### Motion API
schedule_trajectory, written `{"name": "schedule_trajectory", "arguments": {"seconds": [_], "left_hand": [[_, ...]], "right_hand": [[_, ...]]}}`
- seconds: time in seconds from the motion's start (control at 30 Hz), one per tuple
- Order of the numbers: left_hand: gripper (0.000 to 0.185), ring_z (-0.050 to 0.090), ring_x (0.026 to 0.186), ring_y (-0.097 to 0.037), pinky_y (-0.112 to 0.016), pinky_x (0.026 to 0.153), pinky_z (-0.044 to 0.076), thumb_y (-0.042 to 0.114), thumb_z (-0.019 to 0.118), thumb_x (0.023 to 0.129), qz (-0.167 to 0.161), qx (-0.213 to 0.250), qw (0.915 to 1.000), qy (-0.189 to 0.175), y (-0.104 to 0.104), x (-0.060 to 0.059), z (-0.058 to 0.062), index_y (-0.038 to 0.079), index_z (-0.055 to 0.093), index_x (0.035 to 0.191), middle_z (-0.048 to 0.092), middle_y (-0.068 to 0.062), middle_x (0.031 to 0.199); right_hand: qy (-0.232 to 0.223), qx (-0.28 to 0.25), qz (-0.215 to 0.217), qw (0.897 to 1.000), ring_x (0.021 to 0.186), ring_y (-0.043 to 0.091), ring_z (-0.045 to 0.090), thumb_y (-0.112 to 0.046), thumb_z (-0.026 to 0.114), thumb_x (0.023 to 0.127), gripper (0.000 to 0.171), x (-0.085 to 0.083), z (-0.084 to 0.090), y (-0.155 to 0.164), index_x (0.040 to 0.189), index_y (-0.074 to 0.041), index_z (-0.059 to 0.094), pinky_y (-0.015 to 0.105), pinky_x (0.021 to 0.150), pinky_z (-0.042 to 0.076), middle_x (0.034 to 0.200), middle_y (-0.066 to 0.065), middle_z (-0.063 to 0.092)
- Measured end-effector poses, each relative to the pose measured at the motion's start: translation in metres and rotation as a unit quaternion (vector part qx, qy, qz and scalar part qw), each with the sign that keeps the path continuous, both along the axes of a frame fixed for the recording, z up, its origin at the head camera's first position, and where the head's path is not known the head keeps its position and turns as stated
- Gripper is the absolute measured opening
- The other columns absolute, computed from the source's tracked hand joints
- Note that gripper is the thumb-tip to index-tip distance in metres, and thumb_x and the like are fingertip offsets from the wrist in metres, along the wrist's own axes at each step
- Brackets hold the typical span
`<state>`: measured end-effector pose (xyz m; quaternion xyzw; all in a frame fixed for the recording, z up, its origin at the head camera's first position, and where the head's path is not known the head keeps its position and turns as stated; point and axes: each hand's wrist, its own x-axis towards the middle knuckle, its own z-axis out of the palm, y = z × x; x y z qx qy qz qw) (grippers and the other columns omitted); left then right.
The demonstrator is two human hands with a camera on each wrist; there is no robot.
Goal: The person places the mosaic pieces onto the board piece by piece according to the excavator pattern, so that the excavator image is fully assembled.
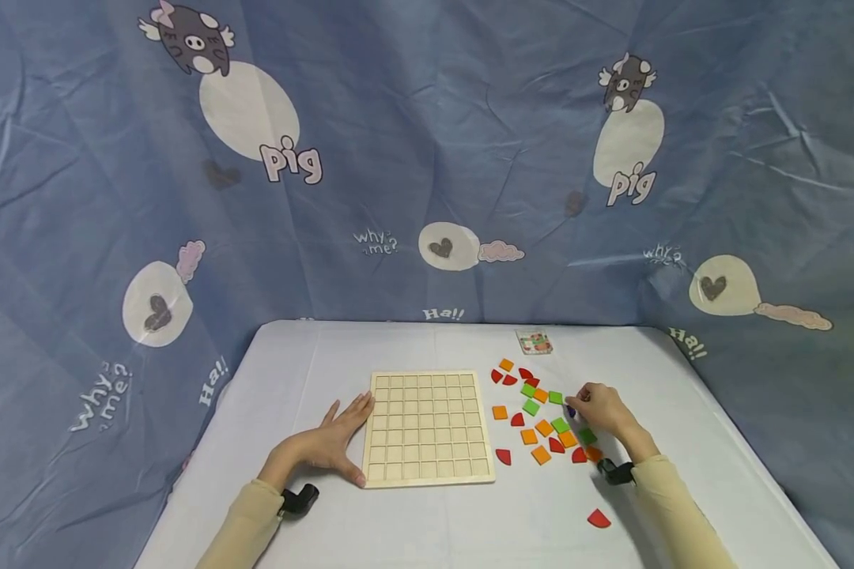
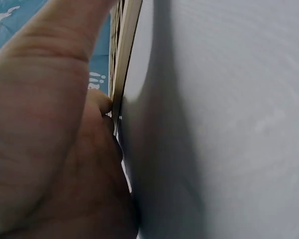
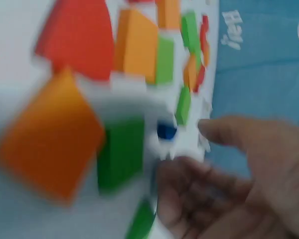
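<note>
The left hand (image 1: 330, 444) lies flat against the empty grid board (image 1: 427, 427); the right hand's (image 1: 601, 411) fingers seemingly pinch a blue piece (image 3: 166, 130); the tiles (image 1: 541, 427) are all unplaced.

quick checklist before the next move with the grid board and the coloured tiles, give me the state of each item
1. Wooden grid board flat on the table: ok.
2. Left hand steadying the board: ok, straight fingers lie against its left edge.
3. Board cells free: ok, no tile in any cell.
4. Coloured tiles within reach: ok, they lie right of the board around the right hand.
5. Right hand has a piece: cannot tell; its fingers curl near a small blue piece, but the wrist view is blurred.
6. Stray red tile accounted for: ok, it lies apart, nearer the front edge.
</note>
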<state>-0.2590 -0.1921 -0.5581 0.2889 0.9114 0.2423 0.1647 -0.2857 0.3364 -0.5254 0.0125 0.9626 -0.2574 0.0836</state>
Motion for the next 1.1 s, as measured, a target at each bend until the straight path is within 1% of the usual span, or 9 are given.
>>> {"name": "schedule_trajectory", "arguments": {"seconds": [0.1, 0.2, 0.3, 0.47, 0.7, 0.83, 0.93, 1.03, 1.1], "left_hand": [[0.144, -0.006, 0.151, -0.029, -0.059, 0.118, -0.012, 0.069, 0.082, 0.051, 0.0, 0.005, 1.0, 0.0, 0.0, -0.001, -0.001, 0.007, 0.004, 0.155, -0.006, -0.009, 0.163], [0.144, -0.005, 0.151, -0.029, -0.059, 0.117, -0.012, 0.069, 0.082, 0.051, 0.002, 0.005, 1.0, 0.001, -0.001, 0.0, -0.004, 0.007, 0.004, 0.155, -0.006, -0.008, 0.163], [0.143, -0.005, 0.151, -0.029, -0.06, 0.117, -0.012, 0.068, 0.082, 0.052, 0.0, 0.002, 1.0, 0.001, -0.001, 0.0, -0.005, 0.006, 0.004, 0.155, -0.005, -0.009, 0.163], [0.141, -0.004, 0.151, -0.033, -0.061, 0.116, -0.013, 0.064, 0.083, 0.056, -0.011, 0.008, 0.9999, -0.003, 0.0, 0.0, -0.002, 0.004, 0.004, 0.155, -0.004, -0.012, 0.163], [0.14, -0.005, 0.151, -0.031, -0.06, 0.117, -0.013, 0.065, 0.082, 0.057, -0.013, 0.0, 0.9999, -0.007, -0.001, 0.001, -0.001, 0.005, 0.001, 0.155, -0.006, -0.01, 0.163], [0.139, -0.004, 0.151, -0.033, -0.06, 0.116, -0.012, 0.063, 0.083, 0.058, -0.017, 0.004, 0.9998, -0.006, -0.002, 0.001, 0.0, 0.004, 0.002, 0.155, -0.005, -0.012, 0.163], [0.138, -0.004, 0.15, -0.034, -0.061, 0.116, -0.013, 0.061, 0.083, 0.059, -0.02, 0.006, 0.9998, -0.008, -0.001, 0.001, 0.001, 0.003, 0.003, 0.155, -0.005, -0.013, 0.163], [0.138, -0.004, 0.151, -0.033, -0.061, 0.116, -0.013, 0.062, 0.082, 0.059, -0.02, 0.004, 0.9997, -0.011, -0.001, 0.002, 0.003, 0.003, 0.003, 0.155, -0.005, -0.013, 0.163], [0.138, -0.004, 0.151, -0.033, -0.061, 0.116, -0.013, 0.062, 0.083, 0.059, -0.019, 0.006, 0.9998, -0.01, -0.001, 0.002, 0.004, 0.003, 0.003, 0.154, -0.005, -0.013, 0.163]], "right_hand": [[0.008, -0.016, 0.045, 0.999, 0.076, 0.017, 0.055, -0.016, 0.068, 0.088, 0.02, -0.001, 0.0, 0.006, 0.1, -0.001, 0.062, 0.032, 0.066, 0.051, 0.086, 0.006, 0.062], [-0.002, -0.035, 0.087, 0.996, 0.085, 0.018, 0.057, -0.012, 0.072, 0.085, 0.026, -0.002, -0.003, 0.009, 0.107, -0.002, 0.064, 0.037, 0.078, 0.055, 0.096, 0.006, 0.065], [-0.002, -0.032, 0.099, 0.995, 0.085, 0.016, 0.058, -0.011, 0.075, 0.083, 0.025, -0.001, -0.006, 0.009, 0.106, -0.004, 0.067, 0.038, 0.081, 0.055, 0.097, 0.005, 0.066], [0.014, -0.012, 0.105, 0.994, 0.081, 0.014, 0.057, -0.01, 0.075, 0.082, 0.022, 0.0, -0.007, 0.008, 0.103, -0.005, 0.07, 0.033, 0.076, 0.054, 0.094, 0.003, 0.065], [0.036, 0.019, 0.148, 0.988, 0.078, 0.012, 0.053, -0.01, 0.077, 0.081, 0.022, 0.0, -0.005, 0.009, 0.102, -0.008, 0.073, 0.029, 0.072, 0.052, 0.092, 0.0, 0.063], [0.05, 0.024, 0.149, 0.987, 0.078, 0.01, 0.058, -0.012, 0.077, 0.081, 0.022, -0.001, -0.007, 0.006, 0.101, -0.006, 0.073, 0.03, 0.072, 0.056, 0.093, 0.001, 0.067], [0.047, 0.021, 0.134, 0.99, 0.078, 0.01, 0.061, -0.013, 0.077, 0.081, 0.022, -0.002, -0.008, 0.004, 0.101, -0.004, 0.072, 0.031, 0.073, 0.058, 0.092, 0.002, 0.069], [0.051, 0.021, 0.127, 0.99, 0.077, 0.011, 0.06, -0.014, 0.077, 0.081, 0.024, -0.002, -0.006, 0.001, 0.101, -0.003, 0.07, 0.032, 0.073, 0.058, 0.089, 0.002, 0.068], [0.062, 0.019, 0.126, 0.99, 0.076, 0.011, 0.059, -0.015, 0.077, 0.081, 0.025, -0.002, -0.002, -0.003, 0.101, -0.002, 0.069, 0.031, 0.073, 0.058, 0.088, 0.002, 0.067]]}}
